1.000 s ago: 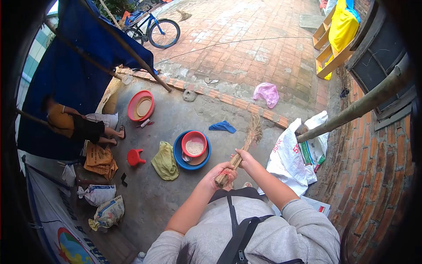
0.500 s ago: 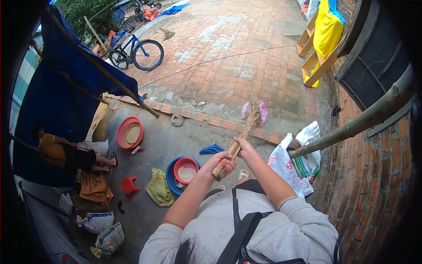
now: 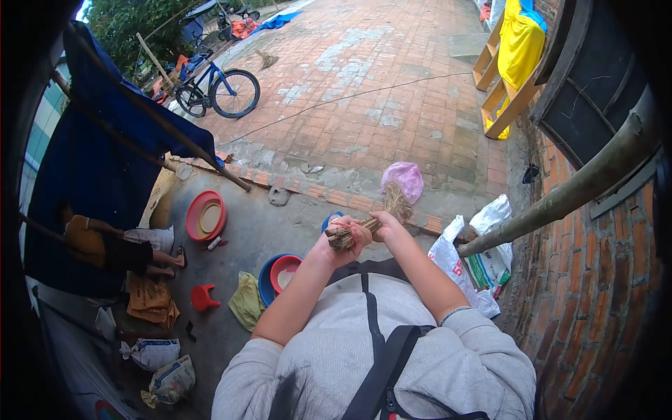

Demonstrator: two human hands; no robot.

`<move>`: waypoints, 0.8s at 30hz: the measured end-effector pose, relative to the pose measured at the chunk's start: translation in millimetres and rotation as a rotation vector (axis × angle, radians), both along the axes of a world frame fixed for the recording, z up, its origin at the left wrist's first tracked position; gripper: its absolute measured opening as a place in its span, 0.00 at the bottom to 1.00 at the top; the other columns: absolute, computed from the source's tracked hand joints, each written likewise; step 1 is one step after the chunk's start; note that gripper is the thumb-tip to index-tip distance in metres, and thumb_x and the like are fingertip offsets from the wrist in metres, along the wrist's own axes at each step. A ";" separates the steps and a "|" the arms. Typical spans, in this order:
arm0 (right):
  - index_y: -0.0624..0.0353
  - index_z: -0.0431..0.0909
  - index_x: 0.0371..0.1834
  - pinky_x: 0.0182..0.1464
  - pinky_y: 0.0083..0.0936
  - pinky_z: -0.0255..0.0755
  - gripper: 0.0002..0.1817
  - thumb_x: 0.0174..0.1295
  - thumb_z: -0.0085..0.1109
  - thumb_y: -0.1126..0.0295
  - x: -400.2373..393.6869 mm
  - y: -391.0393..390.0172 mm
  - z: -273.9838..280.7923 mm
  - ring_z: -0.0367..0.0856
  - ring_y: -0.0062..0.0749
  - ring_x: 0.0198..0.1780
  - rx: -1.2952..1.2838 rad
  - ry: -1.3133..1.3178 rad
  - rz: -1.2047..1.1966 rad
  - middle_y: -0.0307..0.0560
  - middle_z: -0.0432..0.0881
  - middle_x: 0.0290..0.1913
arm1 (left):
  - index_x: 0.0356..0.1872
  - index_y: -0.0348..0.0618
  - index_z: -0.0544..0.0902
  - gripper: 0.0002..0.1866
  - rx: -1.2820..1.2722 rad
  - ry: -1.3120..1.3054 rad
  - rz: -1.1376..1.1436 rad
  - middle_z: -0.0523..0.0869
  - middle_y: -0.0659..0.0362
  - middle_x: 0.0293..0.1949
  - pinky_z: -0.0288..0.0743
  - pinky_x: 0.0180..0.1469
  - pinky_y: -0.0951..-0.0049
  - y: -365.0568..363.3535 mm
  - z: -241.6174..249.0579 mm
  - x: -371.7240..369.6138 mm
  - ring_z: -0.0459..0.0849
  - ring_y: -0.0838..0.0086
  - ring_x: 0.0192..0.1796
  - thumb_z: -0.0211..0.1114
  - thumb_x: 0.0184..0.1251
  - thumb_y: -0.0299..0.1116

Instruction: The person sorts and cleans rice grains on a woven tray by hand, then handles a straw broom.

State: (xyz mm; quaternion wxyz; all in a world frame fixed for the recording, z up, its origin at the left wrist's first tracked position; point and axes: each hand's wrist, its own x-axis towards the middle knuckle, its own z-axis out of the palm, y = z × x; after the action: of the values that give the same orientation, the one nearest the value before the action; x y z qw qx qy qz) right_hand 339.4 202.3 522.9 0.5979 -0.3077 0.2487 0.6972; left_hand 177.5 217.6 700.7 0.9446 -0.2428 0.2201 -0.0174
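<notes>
A bundle of dry, straw-coloured stalks (image 3: 396,203) is held out in front of my body, tied with something red at its near end. My left hand (image 3: 346,240) is wrapped round the thick near end. Farther along, my right hand (image 3: 383,225) grips the stalks. The loose, frayed end points away from me, close to a pink plastic bag (image 3: 403,182) on the ground. Below and left of my hands, a red basin (image 3: 283,273) sits in a blue tub (image 3: 267,281), both partly hidden by my left arm.
Another red basin (image 3: 206,215), a red stool (image 3: 204,297) and a green sack (image 3: 246,301) are at left. A person (image 3: 105,241) is at the far left. White sacks (image 3: 448,255) and a slanted pole (image 3: 560,199) stand at right; a bicycle (image 3: 217,91) is beyond.
Both hands have risen and moved farther out with the bundle, which now looks shorter. My left forearm covers more of the tub and basin, and more of the pink bag shows.
</notes>
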 end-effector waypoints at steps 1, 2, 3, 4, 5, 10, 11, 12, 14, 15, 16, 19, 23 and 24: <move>0.76 0.56 0.55 0.57 0.48 0.70 0.24 0.65 0.44 0.66 0.5 -3.2 -4.4 0.74 0.56 0.53 0.040 0.044 0.012 0.70 0.69 0.53 | 0.32 0.33 0.63 0.07 -0.002 0.000 0.005 0.67 0.62 0.25 0.76 0.25 0.81 0.8 -7.2 2.3 0.71 0.80 0.21 0.46 0.62 0.28; 0.76 0.55 0.57 0.56 0.49 0.71 0.25 0.65 0.43 0.65 2.3 -9.8 -1.8 0.75 0.56 0.52 0.009 0.097 0.015 0.72 0.69 0.53 | 0.31 0.34 0.63 0.07 -0.062 0.027 0.011 0.68 0.62 0.25 0.77 0.26 0.80 -3.2 -10.0 6.1 0.72 0.80 0.21 0.47 0.61 0.28; 0.76 0.55 0.57 0.56 0.49 0.71 0.25 0.65 0.43 0.65 -1.0 -15.6 12.3 0.75 0.56 0.52 0.010 0.097 0.012 0.72 0.69 0.53 | 0.30 0.34 0.63 0.07 0.006 0.035 -0.047 0.68 0.61 0.24 0.77 0.26 0.80 -6.3 -11.7 8.7 0.72 0.80 0.21 0.48 0.61 0.27; 0.76 0.54 0.57 0.55 0.49 0.72 0.25 0.65 0.43 0.65 -5.0 -25.2 26.1 0.76 0.56 0.51 -0.069 0.045 0.016 0.72 0.69 0.53 | 0.30 0.34 0.63 0.07 0.001 0.052 -0.064 0.69 0.61 0.24 0.77 0.26 0.81 -10.2 -19.0 10.6 0.72 0.79 0.21 0.48 0.61 0.27; 0.76 0.54 0.58 0.54 0.50 0.72 0.25 0.66 0.42 0.65 -9.0 -34.3 44.7 0.77 0.56 0.50 -0.152 -0.010 0.022 0.72 0.69 0.52 | 0.30 0.34 0.63 0.07 -0.007 0.067 -0.079 0.69 0.61 0.23 0.77 0.26 0.81 -12.5 -25.6 11.9 0.73 0.79 0.20 0.49 0.60 0.27; 0.74 0.54 0.57 0.56 0.49 0.71 0.24 0.64 0.43 0.66 -28.1 -41.3 31.7 0.75 0.55 0.51 -0.231 0.048 -0.043 0.70 0.68 0.53 | 0.34 0.32 0.64 0.07 -0.007 0.026 -0.047 0.68 0.62 0.23 0.77 0.26 0.82 -19.4 -20.0 -8.3 0.72 0.81 0.21 0.49 0.60 0.26; 0.73 0.55 0.56 0.56 0.49 0.71 0.23 0.64 0.43 0.67 -35.8 -38.4 25.7 0.75 0.54 0.51 -0.234 0.012 -0.046 0.68 0.69 0.51 | 0.34 0.31 0.64 0.07 -0.047 0.033 -0.050 0.68 0.63 0.23 0.77 0.26 0.82 -17.7 -19.4 -16.4 0.71 0.82 0.20 0.49 0.60 0.26; 0.72 0.56 0.55 0.56 0.49 0.70 0.22 0.64 0.43 0.67 -45.2 -35.6 20.4 0.74 0.54 0.51 -0.232 -0.022 -0.050 0.66 0.70 0.50 | 0.35 0.33 0.64 0.07 -0.074 0.029 -0.067 0.67 0.63 0.23 0.76 0.25 0.82 -16.3 -14.3 -25.5 0.70 0.82 0.20 0.49 0.60 0.26; 0.71 0.57 0.55 0.55 0.49 0.71 0.21 0.64 0.43 0.67 -66.0 -33.7 17.1 0.75 0.53 0.50 -0.247 -0.025 -0.060 0.65 0.71 0.48 | 0.34 0.33 0.63 0.07 -0.099 0.045 -0.061 0.67 0.63 0.22 0.75 0.24 0.82 -14.9 -18.6 -46.3 0.70 0.82 0.20 0.49 0.60 0.26; 0.70 0.57 0.54 0.54 0.49 0.71 0.20 0.64 0.43 0.67 -76.4 -33.6 19.0 0.75 0.52 0.49 -0.254 -0.047 -0.070 0.64 0.71 0.47 | 0.34 0.34 0.63 0.07 -0.116 0.043 -0.053 0.67 0.63 0.22 0.74 0.24 0.82 -14.8 -21.3 -56.5 0.70 0.82 0.20 0.50 0.60 0.27; 0.69 0.59 0.54 0.53 0.50 0.71 0.20 0.65 0.42 0.66 -87.4 -31.7 21.3 0.76 0.53 0.48 -0.301 -0.072 -0.084 0.64 0.71 0.50 | 0.34 0.34 0.63 0.07 -0.126 0.042 -0.059 0.67 0.63 0.22 0.74 0.24 0.82 -15.0 -24.5 -65.8 0.70 0.82 0.20 0.50 0.60 0.27; 0.68 0.57 0.55 0.50 0.50 0.72 0.20 0.66 0.40 0.64 -121.2 -30.8 7.5 0.77 0.52 0.44 -0.304 -0.211 -0.074 0.63 0.72 0.47 | 0.33 0.35 0.63 0.07 -0.068 0.019 -0.042 0.67 0.64 0.21 0.73 0.23 0.82 -18.2 -39.5 -95.7 0.70 0.82 0.20 0.50 0.59 0.27; 0.67 0.57 0.54 0.48 0.49 0.73 0.20 0.67 0.37 0.62 -178.8 -30.7 -5.2 0.77 0.52 0.42 -0.347 -0.212 -0.009 0.63 0.74 0.43 | 0.32 0.34 0.64 0.06 0.062 0.091 -0.002 0.66 0.65 0.20 0.72 0.22 0.83 -22.3 -37.9 -149.0 0.69 0.84 0.18 0.49 0.60 0.26; 0.67 0.56 0.54 0.47 0.50 0.73 0.20 0.68 0.36 0.62 -193.4 -29.5 -6.6 0.77 0.52 0.42 -0.338 -0.205 0.060 0.62 0.74 0.41 | 0.33 0.34 0.64 0.06 0.095 0.120 0.024 0.66 0.65 0.19 0.72 0.22 0.83 -22.6 -39.5 -164.3 0.69 0.84 0.18 0.49 0.60 0.26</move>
State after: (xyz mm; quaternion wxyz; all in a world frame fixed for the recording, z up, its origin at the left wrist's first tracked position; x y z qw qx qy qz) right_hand 146.0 172.8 516.3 0.5391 -0.4802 0.2907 0.6279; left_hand 13.1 195.1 661.2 0.9404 -0.2007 0.2739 0.0188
